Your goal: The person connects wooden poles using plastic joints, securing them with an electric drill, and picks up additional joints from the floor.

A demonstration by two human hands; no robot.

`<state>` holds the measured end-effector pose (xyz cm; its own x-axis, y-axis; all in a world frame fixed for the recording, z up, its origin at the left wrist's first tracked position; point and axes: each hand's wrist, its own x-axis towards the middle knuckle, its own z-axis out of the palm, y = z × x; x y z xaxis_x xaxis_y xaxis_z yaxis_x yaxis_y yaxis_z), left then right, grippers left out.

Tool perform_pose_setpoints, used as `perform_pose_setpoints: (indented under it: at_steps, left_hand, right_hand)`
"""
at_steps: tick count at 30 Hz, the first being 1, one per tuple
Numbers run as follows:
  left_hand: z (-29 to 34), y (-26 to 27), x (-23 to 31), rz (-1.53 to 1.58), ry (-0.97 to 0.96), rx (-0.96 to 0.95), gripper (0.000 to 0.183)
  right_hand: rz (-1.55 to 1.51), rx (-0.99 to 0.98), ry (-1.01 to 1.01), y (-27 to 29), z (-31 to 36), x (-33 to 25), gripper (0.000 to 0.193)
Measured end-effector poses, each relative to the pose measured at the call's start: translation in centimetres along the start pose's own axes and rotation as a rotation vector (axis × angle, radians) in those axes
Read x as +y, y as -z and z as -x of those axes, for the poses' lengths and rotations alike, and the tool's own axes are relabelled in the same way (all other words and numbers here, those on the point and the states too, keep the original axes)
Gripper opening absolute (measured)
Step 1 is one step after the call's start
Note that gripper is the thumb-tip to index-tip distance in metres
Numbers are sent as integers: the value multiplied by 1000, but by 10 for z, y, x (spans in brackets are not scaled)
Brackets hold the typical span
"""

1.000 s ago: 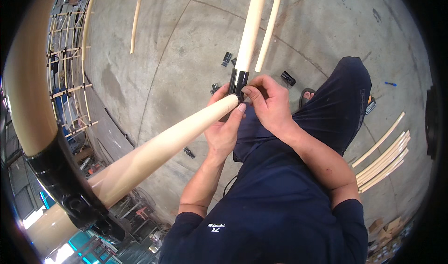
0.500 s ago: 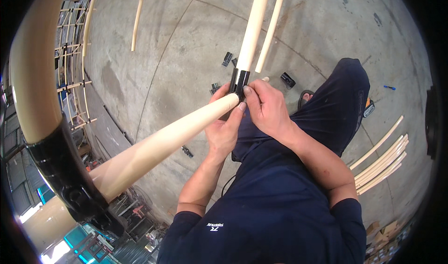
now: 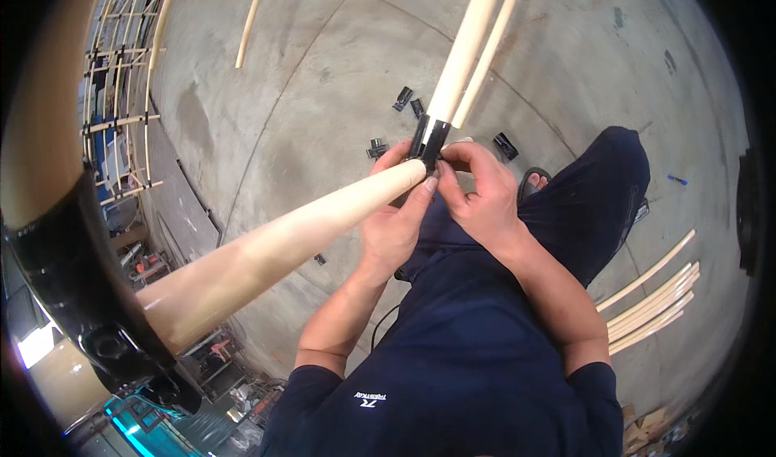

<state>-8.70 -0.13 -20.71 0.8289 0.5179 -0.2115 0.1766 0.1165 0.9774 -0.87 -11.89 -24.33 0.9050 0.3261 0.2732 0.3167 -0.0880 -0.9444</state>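
Note:
A long cream pipe (image 3: pixel 275 235) runs from a big black joint (image 3: pixel 89 295) at the lower left up to a small black connector (image 3: pixel 428 140) at the centre. A second cream pipe (image 3: pixel 467 45) rises from that connector to the top edge. My left hand (image 3: pixel 396 223) cups the end of the long pipe just under the connector, with its fingers curled round it. My right hand (image 3: pixel 477 190) pinches the connector from the right with thumb and fingertips. Both hands touch at the joint.
Several small black connectors (image 3: pixel 402 99) lie on the concrete floor (image 3: pixel 323 77) far below. A bundle of cream pipes (image 3: pixel 655 303) lies at the right. A pipe rack frame (image 3: pixel 121 93) stands at the left. One loose pipe (image 3: pixel 252 16) lies at the top.
My hands stay at the connector; the fingers of my right hand have shifted slightly on it. The view has drifted a little, otherwise nothing moved.

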Motion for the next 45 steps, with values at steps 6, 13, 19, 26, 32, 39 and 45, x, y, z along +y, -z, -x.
perform_pose_setpoints:
  at_steps: [6,13,19,26,32,39,45]
  left_hand:
    - [-1,2,8,-13,62,-53,56]
    - [-4,5,7,-14,99,-89,59]
    - [-4,4,8,16,95,-82,59]
    - [-4,3,7,35,78,-90,59]
    - [-3,5,3,30,86,-87,59]
    - [-6,6,2,84,133,-83,61]
    - [-6,6,1,57,118,-70,59]
  right_hand:
    - [-281,-32,-305,3,3,1,15]
    - [-474,2,-475,-5,11,5,15]
    - [-307,71,-299,-12,14,7,16]
    - [-315,113,-316,-17,20,10,16]
    - [-498,155,-416,-26,24,7,17]
    - [-441,178,-336,-25,22,5,15]
    - [-261,169,-151,-21,17,13,14]
